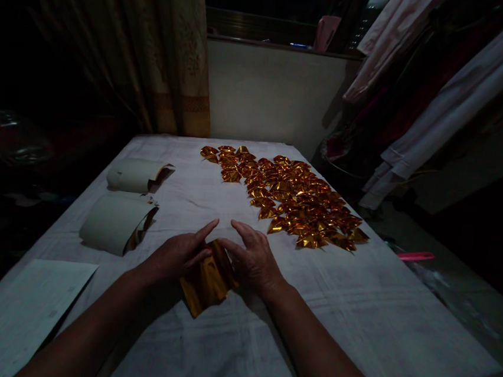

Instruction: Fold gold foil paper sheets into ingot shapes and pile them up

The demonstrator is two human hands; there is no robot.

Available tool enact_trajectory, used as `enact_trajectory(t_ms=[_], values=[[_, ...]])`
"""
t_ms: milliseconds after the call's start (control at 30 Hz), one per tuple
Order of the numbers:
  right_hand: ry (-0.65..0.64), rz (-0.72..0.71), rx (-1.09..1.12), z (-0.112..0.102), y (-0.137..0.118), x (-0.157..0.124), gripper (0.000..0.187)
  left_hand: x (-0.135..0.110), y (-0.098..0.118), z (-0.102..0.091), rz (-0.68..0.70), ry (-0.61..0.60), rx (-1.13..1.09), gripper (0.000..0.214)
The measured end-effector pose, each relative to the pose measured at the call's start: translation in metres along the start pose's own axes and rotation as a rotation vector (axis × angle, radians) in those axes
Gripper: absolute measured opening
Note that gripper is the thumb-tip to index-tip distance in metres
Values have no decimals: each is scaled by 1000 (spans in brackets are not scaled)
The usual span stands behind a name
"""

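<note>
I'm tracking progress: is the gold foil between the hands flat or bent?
Bent: the gold foil shows ridges and an uneven lower edge.

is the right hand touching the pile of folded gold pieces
Apart: the head view shows white cloth between the right hand and the pile of folded gold pieces.

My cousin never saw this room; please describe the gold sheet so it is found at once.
On the table, look between the left hand and right hand. The creased gold sheet there is apart from the shiny gold pieces beyond.
</note>
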State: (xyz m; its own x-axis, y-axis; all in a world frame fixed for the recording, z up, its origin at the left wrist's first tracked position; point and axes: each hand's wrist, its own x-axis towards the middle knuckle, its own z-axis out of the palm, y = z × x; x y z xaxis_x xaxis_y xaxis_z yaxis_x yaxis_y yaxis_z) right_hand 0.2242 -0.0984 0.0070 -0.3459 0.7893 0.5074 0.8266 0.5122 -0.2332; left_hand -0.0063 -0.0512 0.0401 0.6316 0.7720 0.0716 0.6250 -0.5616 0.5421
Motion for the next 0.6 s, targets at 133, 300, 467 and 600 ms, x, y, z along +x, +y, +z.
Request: enact_trajectory(t_ms=[133,300,467,600], values=[[107,-114,-54,3,3,0,20,13,-5,-1,93,-29,97,69],[238,-221,-90,6,6,-1,9,14,-1,-1,152,226,274,54],[109,-210,-60,1,-3,-3,11,-13,12,-4,194,173,248,33],[-35,-227,18,-1,-12,-5,12,-42,21,1,212,95,252,41]])
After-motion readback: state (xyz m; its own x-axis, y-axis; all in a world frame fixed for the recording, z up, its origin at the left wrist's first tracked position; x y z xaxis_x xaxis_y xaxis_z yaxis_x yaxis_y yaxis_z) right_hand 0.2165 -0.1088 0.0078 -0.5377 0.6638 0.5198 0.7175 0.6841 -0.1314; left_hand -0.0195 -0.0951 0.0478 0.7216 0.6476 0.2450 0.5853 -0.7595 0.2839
